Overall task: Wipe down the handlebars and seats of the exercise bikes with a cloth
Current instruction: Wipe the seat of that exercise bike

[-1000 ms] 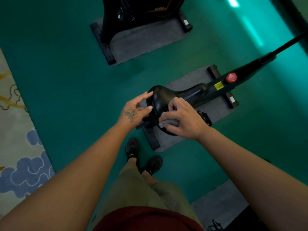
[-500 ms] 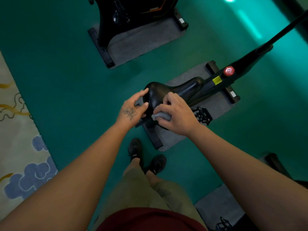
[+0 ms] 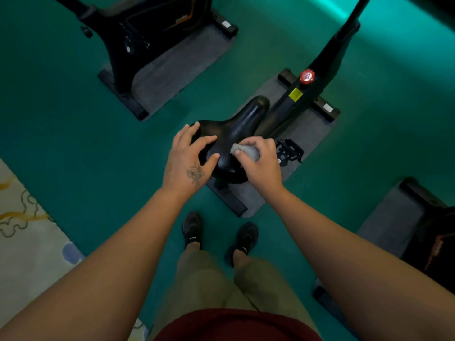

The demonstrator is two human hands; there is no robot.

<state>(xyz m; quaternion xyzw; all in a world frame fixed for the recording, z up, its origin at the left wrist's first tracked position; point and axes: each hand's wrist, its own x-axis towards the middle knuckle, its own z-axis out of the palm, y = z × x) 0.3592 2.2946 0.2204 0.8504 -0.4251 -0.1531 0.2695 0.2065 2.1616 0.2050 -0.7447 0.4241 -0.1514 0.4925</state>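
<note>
Left hand (image 3: 187, 158) — fingers spread and only slightly bent, laid over the wide rear of the seat (image 3: 236, 134); fingertips rest on the seat's left edge and upper surface, thumb lies against the seat's near side. Nothing is pinched or enclosed. A dark tattoo sits on the back of the hand.

Right hand (image 3: 261, 163) — fingers curled tight round a bunched grey cloth (image 3: 246, 150), which they hold against the seat's right flank. The cloth bulges out past the thumb and first finger, toward the left hand's thumb; the two hands are near but apart, with bare seat between them.

Seat: black, glossy, broad at the end under the fingers and narrowing to a nose that points away from them. A faint sheen runs along its centre ridge.

Beyond the nose, past both sets of fingers: the bike's black frame (image 3: 317, 70) with a red knob (image 3: 307, 76) and a yellow label (image 3: 295, 94). Just right of the right hand's knuckles: a black pedal (image 3: 289, 150).

Below the hands: a grey mat (image 3: 310, 134) under the bike, on a green floor (image 3: 73, 119).

Far beyond the left fingers: a second black bike (image 3: 147, 33) on its own grey mat.

Near side of the wrists: two black shoes (image 3: 193, 228)
</note>
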